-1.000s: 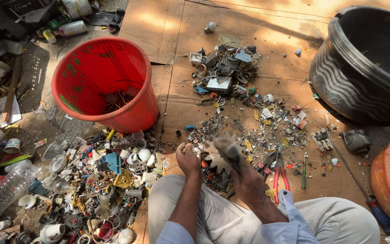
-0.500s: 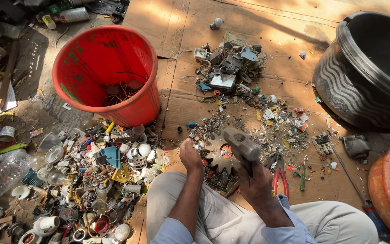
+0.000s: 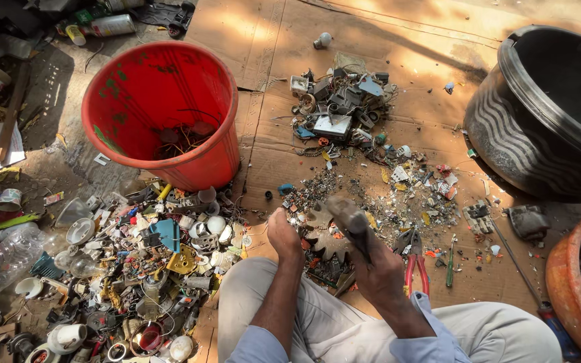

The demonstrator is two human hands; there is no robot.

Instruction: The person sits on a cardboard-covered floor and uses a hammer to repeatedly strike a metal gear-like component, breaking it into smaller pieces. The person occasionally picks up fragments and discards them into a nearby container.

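Toothed metal gear (image 3: 324, 236) flat on cardboard (image 3: 432, 60), just beyond and between both sets of fingers. Left of it, left hand (image 3: 284, 235), fingers curled down onto small scrap at its rim; what they pinch, hidden. Right of it, right hand (image 3: 379, 265), fingers wrapped tight round hammer (image 3: 351, 222), head raised above the gear, handle slanting back toward the wrist. Farther right, red-handled pliers (image 3: 413, 259); open cardboard ahead.

hard daylight falls in dappled patches over the cardboard (image 3: 344, 168); deep shade at upper left; the hammer (image 3: 351, 222) is motion-blurred; edges bend slightly
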